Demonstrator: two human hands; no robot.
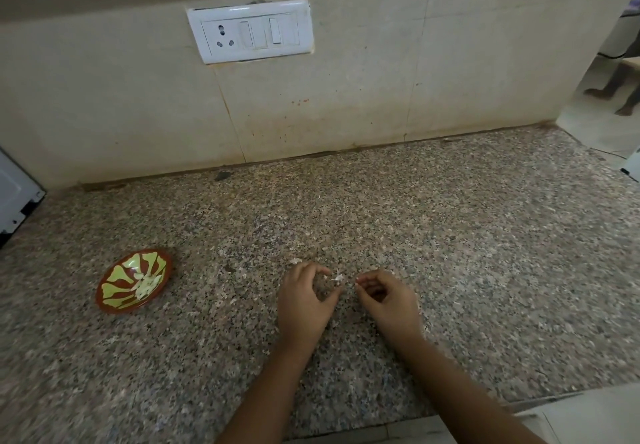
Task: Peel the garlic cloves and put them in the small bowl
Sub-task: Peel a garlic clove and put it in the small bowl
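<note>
Bare forearms are seen reaching in from the near edge over the speckled grey-brown granite counter [450, 253]. The left hand [304, 305] and right hand [388, 300] are held close together, fingers curled. A pale papery scrap [337, 278] lies between their fingertips. Whether it is pinched by either hand cannot be told through the blur.

Peeling is judged to be in hand, with skin being pulled away. No whole clove can be made out. Whitish pieces [145, 286], probably peeled cloves, are held in the small round red-brown bowl with yellow-green pattern [105, 306], well apart to the left.

Next, any peeled clove would have to be carried left across open counter. Nothing is seen in that path. A white switch plate [250, 30] is set in the tiled wall behind.
</note>
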